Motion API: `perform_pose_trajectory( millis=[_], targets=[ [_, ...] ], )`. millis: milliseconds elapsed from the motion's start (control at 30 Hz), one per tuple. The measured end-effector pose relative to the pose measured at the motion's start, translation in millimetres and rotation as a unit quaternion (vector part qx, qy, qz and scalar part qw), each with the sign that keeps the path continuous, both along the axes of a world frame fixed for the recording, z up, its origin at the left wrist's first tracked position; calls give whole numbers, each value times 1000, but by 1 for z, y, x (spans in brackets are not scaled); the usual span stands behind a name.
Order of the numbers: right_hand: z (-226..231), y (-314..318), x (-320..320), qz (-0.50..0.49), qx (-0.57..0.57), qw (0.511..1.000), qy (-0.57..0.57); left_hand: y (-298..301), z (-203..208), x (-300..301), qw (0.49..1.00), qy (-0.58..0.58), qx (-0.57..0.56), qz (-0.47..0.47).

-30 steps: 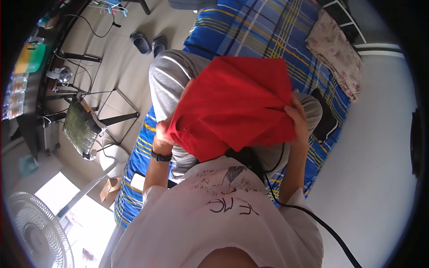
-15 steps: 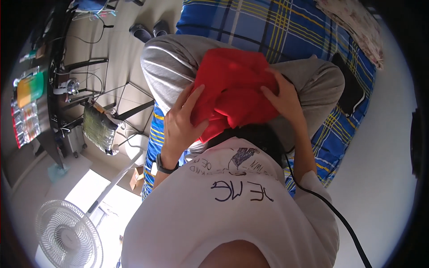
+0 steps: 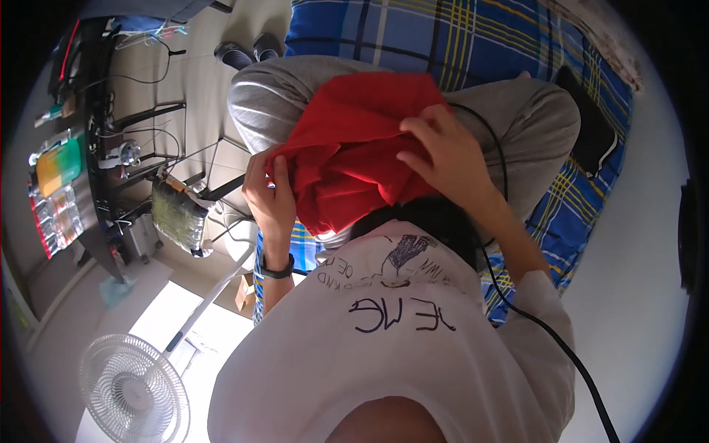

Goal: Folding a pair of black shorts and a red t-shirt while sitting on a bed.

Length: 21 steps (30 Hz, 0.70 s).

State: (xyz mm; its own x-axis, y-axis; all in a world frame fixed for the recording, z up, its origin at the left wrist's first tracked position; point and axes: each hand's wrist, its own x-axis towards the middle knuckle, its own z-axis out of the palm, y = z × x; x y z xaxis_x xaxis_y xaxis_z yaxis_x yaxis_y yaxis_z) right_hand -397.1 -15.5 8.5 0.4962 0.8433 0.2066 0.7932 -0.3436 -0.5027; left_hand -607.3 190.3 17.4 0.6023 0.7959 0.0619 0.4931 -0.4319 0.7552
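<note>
The red cloth (image 3: pixel 362 118) lay bunched over the grey trousers (image 3: pixel 517 122). The left hand (image 3: pixel 269 196) pinched its left edge; the right hand (image 3: pixel 449 159) curved over its right side, thumb and fingers apart. Steady left tension seemed best for controlling loose folds.

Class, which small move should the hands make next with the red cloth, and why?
Probably the right hand should smooth the red cloth: its near part lies bunched in folds, while the left hand holds its left edge and the right looks loosely open.
</note>
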Motion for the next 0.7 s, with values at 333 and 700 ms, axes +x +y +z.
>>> perform_pose_trajectory(
  millis=[333, 700],
  targets=[
    [-26, 33, -11, 167, -254, 952, 30, 20, 2, -11, 999, 42, -1, -26],
    [68, 126, 67, 168, 380, 883, -218, 41, 55, 39, 972, -80, 115, -187]
  ],
)
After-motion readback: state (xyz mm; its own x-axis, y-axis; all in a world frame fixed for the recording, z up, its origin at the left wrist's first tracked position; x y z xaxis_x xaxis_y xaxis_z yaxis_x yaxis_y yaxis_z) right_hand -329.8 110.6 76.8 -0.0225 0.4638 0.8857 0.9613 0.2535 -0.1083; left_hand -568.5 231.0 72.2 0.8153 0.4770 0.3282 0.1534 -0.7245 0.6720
